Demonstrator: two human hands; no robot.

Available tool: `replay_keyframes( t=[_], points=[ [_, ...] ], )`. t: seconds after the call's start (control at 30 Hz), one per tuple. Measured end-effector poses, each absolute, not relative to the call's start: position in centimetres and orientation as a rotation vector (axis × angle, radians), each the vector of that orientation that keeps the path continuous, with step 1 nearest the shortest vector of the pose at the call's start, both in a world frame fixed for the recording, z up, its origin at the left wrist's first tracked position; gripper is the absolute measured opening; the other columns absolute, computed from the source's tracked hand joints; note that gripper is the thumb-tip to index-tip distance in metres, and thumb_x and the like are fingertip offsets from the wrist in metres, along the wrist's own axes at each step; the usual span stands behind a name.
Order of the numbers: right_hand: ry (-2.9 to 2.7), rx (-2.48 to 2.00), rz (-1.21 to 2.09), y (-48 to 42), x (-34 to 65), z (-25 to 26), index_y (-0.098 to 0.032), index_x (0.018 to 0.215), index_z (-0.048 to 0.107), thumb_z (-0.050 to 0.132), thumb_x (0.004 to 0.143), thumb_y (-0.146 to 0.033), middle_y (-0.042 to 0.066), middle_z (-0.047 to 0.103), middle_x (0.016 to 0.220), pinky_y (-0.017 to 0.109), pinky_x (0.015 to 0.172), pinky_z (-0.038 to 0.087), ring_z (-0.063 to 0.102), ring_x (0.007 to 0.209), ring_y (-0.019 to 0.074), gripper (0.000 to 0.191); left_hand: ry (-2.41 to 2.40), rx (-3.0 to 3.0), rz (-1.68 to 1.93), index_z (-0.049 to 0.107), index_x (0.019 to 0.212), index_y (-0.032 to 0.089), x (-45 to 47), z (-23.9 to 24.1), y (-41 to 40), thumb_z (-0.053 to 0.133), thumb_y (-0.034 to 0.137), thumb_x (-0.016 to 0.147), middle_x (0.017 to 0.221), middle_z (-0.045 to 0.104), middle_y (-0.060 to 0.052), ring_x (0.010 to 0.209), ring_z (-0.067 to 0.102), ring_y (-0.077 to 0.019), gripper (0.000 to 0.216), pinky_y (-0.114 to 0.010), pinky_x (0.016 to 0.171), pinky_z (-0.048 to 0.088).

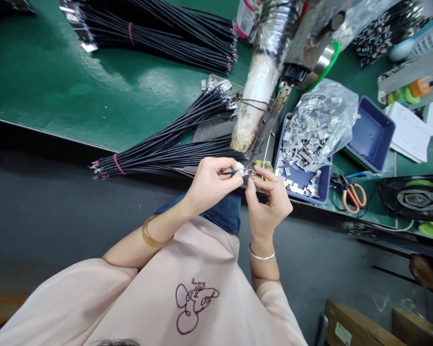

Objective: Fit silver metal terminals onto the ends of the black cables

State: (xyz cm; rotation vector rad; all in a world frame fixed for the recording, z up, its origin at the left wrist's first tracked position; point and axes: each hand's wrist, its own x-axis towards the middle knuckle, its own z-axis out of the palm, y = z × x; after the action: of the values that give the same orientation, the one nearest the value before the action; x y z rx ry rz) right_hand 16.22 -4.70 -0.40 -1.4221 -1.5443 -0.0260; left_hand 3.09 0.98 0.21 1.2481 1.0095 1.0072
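My left hand is closed in a pinch on the end of a black cable, with a white cover on one fingertip. Close beside it, my right hand pinches a small metal connector at the cable's end. The fingers partly hide where cable and connector meet. Just above both hands, a mounted soldering iron points down towards the connector. Thin solder wire runs down beside it. More black cables, tied with a red band, lie left of my hands at the table edge.
A blue tray holds loose metal connectors and a plastic bag of them. A second blue tray, orange-handled pliers and a fan stand to the right. A fume pipe hangs overhead. Another cable bundle lies behind.
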Motion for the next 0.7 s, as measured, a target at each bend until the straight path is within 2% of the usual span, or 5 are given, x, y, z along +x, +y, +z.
replay_keyframes(
  t=[0.13, 0.3, 0.43, 0.63, 0.7],
  points=[
    [-1.569, -1.430, -0.053, -4.45, 16.26, -0.34, -0.021, 0.092, 0.068, 0.069, 0.087, -0.015, 0.003, 0.078, 0.105, 0.028, 0.076, 0.064, 0.075, 0.096, 0.0159, 0.009, 0.983, 1.216, 0.999, 0.067, 0.069, 0.012, 3.15, 0.14, 0.97, 0.065, 0.019, 0.074, 0.061, 0.055, 0.002, 0.056, 0.049, -0.0072, 0.008, -0.018, 0.056, 0.044],
    [-1.559, -1.438, -0.092, -4.08, 16.06, 0.19, -0.023, 0.090, 0.069, 0.070, 0.087, -0.016, 0.002, 0.078, 0.102, 0.034, 0.085, 0.062, 0.075, 0.095, 0.0168, 0.007, 0.950, 1.187, 1.038, 0.069, 0.072, 0.013, 3.25, 0.47, 0.86, 0.065, 0.017, 0.074, 0.064, 0.059, 0.002, 0.057, 0.051, -0.0074, 0.006, -0.018, 0.057, 0.048],
    [-1.557, -1.443, -0.089, -4.24, 15.95, 0.35, -0.023, 0.088, 0.070, 0.070, 0.086, -0.016, 0.002, 0.077, 0.102, 0.034, 0.087, 0.062, 0.075, 0.095, 0.0167, 0.007, 0.956, 1.206, 1.055, 0.070, 0.074, 0.013, 3.14, 0.62, 0.66, 0.066, 0.017, 0.073, 0.065, 0.058, 0.002, 0.056, 0.047, -0.0062, 0.006, -0.016, 0.053, 0.043],
    [-1.562, -1.434, -0.040, -4.67, 16.07, -0.13, -0.022, 0.087, 0.065, 0.069, 0.087, -0.016, 0.003, 0.078, 0.102, 0.030, 0.076, 0.064, 0.076, 0.094, 0.0169, 0.006, 0.971, 1.256, 0.991, 0.066, 0.069, 0.013, 2.93, 0.40, 0.57, 0.064, 0.017, 0.075, 0.056, 0.043, 0.005, 0.052, 0.032, -0.0050, 0.008, -0.018, 0.047, 0.025],
    [-1.564, -1.427, -0.028, -4.65, 16.08, -0.17, -0.021, 0.090, 0.066, 0.069, 0.087, -0.016, 0.003, 0.078, 0.104, 0.029, 0.075, 0.064, 0.076, 0.095, 0.0169, 0.007, 0.964, 1.238, 0.991, 0.065, 0.066, 0.013, 2.87, 0.42, 0.78, 0.064, 0.018, 0.075, 0.055, 0.040, 0.005, 0.051, 0.031, -0.0051, 0.010, -0.020, 0.048, 0.022]
  ],
)
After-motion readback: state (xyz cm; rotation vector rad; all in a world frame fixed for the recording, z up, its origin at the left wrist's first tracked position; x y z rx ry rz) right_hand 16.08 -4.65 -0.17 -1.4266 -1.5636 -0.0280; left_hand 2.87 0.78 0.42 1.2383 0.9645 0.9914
